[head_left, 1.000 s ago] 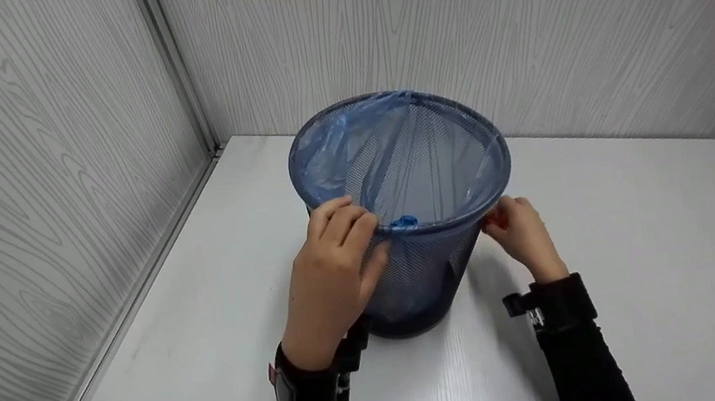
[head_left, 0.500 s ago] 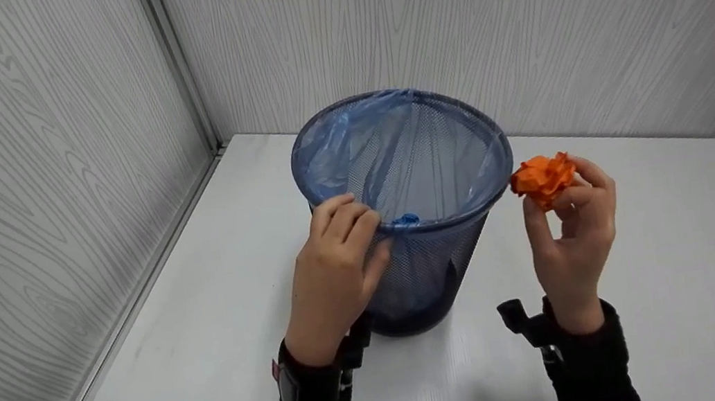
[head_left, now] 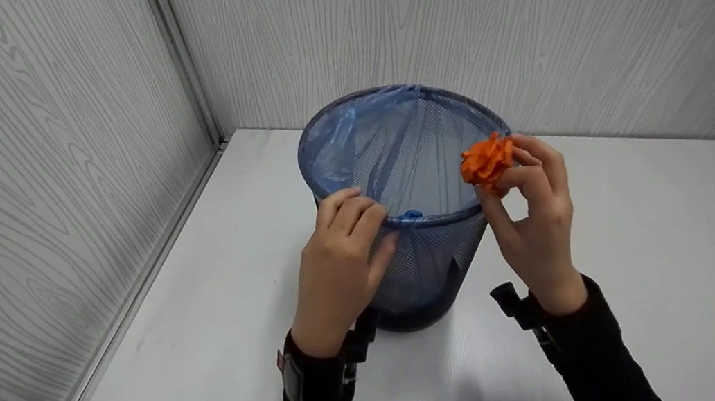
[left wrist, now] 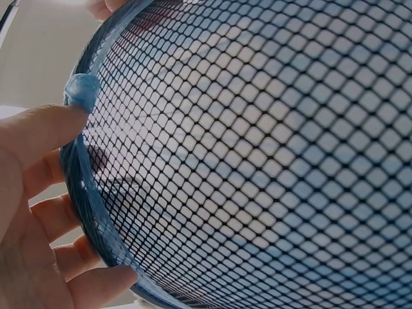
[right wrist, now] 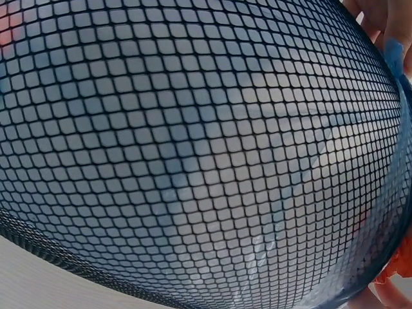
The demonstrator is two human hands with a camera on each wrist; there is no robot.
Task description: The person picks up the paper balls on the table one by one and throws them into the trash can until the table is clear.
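Note:
A dark mesh wastebasket [head_left: 420,275] stands on the white table, lined with a thin blue plastic bag [head_left: 336,151] folded over its rim. At the front rim sits a small blue knot [head_left: 410,215] of the bag, also seen as a rounded knot [left wrist: 82,92] in the left wrist view. My left hand [head_left: 339,266] grips the front-left rim, fingers over it and thumb outside. Between thumb and fingers, my right hand [head_left: 539,224] pinches a crumpled orange paper ball [head_left: 488,162] at the right rim. The right wrist view shows mostly mesh, with the paper ball [right wrist: 400,262] at its edge.
Grey wood-grain panels [head_left: 430,22] rise behind the table and along its left side. The white tabletop [head_left: 657,242] extends to the right of the wastebasket. Black camera mounts [head_left: 519,307] are strapped to both wrists.
My right hand has come up from beside the wastebasket with the orange paper ball, then moved left to the rim. My left hand has kept its grip on the rim.

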